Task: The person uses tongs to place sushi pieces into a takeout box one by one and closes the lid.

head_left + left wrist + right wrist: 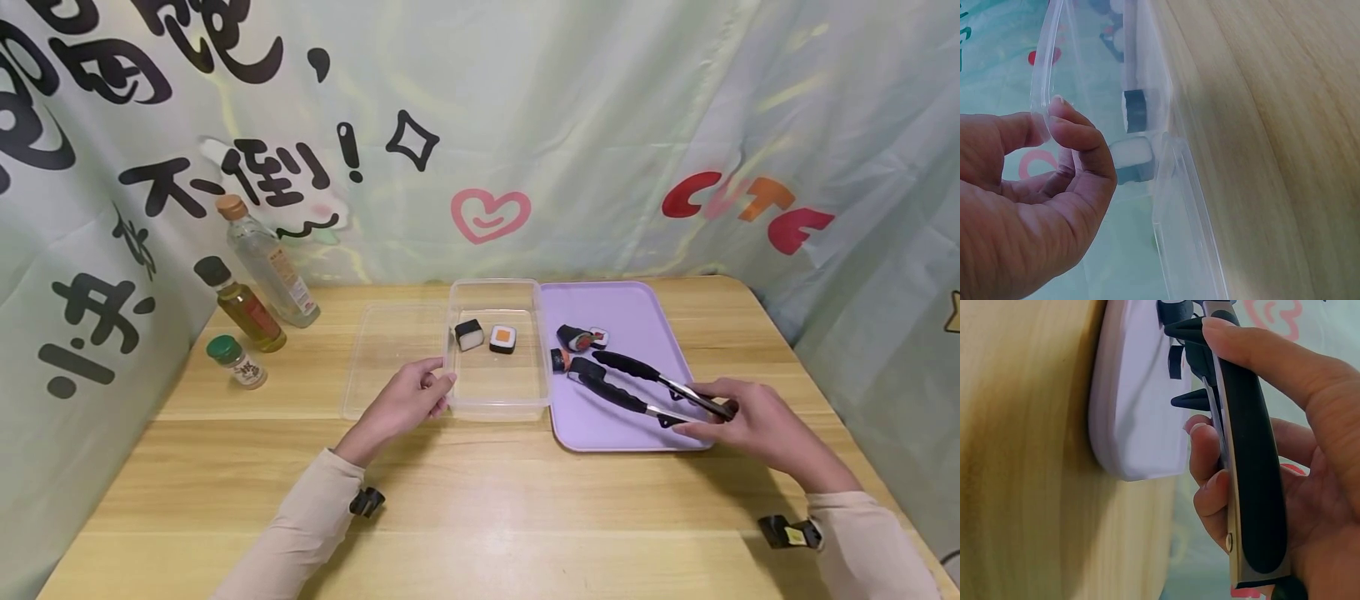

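My left hand [405,400] pinches the near left rim of a clear plastic container [1040,69] between thumb and fingers. Inside lie two sushi pieces: a white block with a black band [470,335] and a square roll with an orange centre [502,339]. Over a lilac tray [622,308], my right hand [765,425] holds black-and-silver tongs [615,393] with the arms spread. Beside the tong tips are a dark seaweed-wrapped roll [574,337], a white roll with a red centre [599,337] and a black-and-orange piece [559,360]. The near tip partly hides the last one.
A clear lid [375,350] lies left of the container, under my left hand. At the table's left stand a tall clear bottle [273,267], an oil bottle [253,312] and a green-capped shaker [238,362]. A printed curtain [600,167] hangs behind the wooden table [465,492].
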`<action>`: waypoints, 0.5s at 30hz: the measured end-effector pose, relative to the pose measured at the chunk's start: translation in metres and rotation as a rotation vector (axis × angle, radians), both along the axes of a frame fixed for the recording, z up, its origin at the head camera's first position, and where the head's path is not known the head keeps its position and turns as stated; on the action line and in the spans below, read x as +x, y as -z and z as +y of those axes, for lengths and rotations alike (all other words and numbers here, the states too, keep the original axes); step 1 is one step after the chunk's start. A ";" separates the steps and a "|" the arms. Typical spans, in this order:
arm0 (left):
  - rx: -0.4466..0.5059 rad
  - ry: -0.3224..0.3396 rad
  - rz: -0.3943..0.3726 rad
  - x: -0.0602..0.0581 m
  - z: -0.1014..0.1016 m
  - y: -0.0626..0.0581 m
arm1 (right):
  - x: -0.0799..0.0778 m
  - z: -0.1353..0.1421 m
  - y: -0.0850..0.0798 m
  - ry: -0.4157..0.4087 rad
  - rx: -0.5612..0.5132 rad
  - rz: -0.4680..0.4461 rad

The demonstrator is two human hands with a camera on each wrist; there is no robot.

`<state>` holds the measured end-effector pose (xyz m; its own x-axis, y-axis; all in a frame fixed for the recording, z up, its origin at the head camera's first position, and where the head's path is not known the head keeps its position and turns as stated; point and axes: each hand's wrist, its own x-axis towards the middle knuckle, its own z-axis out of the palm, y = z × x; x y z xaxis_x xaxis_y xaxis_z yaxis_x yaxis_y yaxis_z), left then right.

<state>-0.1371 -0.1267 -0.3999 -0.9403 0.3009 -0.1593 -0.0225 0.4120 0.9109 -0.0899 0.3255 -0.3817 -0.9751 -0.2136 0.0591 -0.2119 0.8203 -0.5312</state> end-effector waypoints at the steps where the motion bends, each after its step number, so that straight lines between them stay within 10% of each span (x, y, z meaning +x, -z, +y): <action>1: 0.001 0.001 0.000 0.000 0.000 0.000 | 0.000 0.000 0.001 0.001 0.002 -0.002; 15: 0.007 0.000 -0.007 -0.001 0.000 0.001 | 0.000 0.002 0.009 0.019 0.020 -0.056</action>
<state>-0.1378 -0.1267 -0.4007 -0.9392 0.3016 -0.1641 -0.0293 0.4058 0.9135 -0.0903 0.3271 -0.3905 -0.9808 -0.1952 0.0001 -0.1662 0.8347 -0.5250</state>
